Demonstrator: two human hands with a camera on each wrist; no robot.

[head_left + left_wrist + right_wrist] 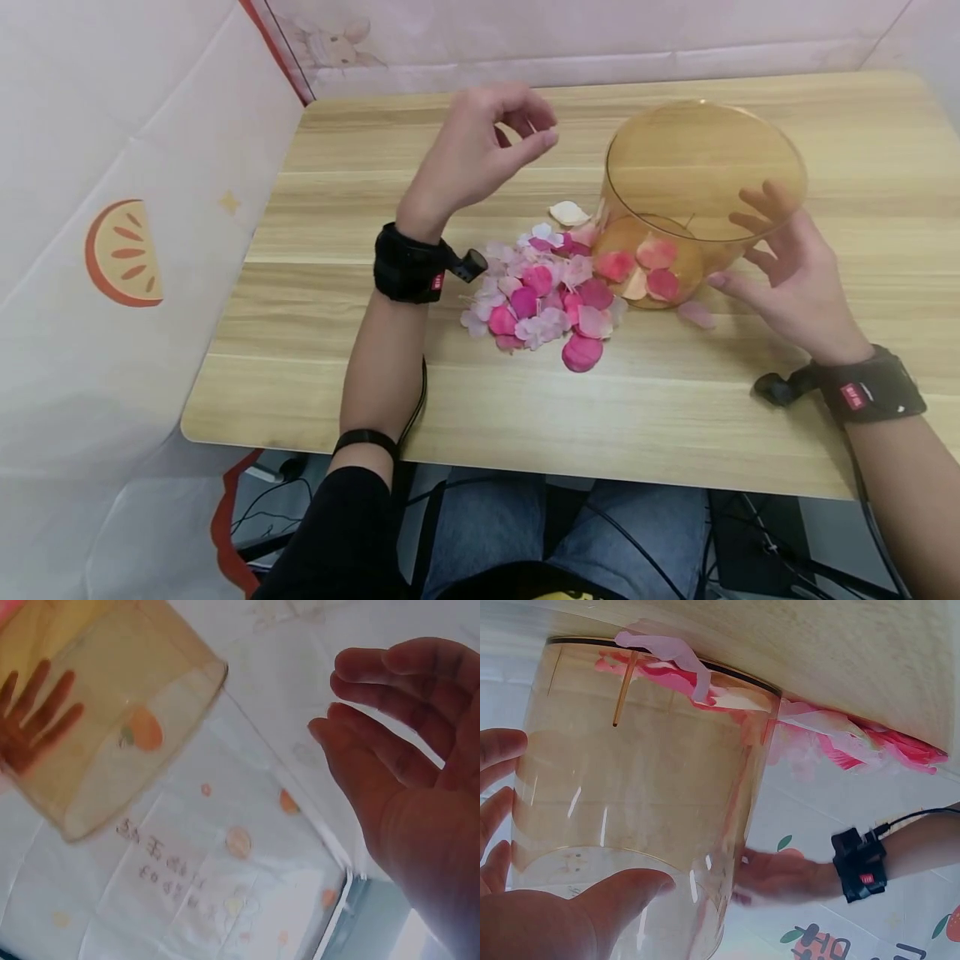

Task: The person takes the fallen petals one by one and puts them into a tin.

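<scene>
A clear amber plastic container (697, 158) stands upright on the wooden table (337, 375), with a few pink petals (648, 267) on its bottom. A pile of pink, magenta and white petals (540, 292) lies on the table just left of it. My right hand (787, 258) rests with spread, straight fingers against the container's right wall (645, 787). My left hand (480, 150) hovers above the table to the left of the container's rim, fingers loosely curled and holding nothing. In the left wrist view the left hand (405, 772) is relaxed beside the container (127, 690).
One pink petal (696, 314) lies alone by the container's right foot, and a cream one (567, 213) behind the pile. White printed cloth walls (120, 250) close off the left and back. Cables hang under the table's front edge.
</scene>
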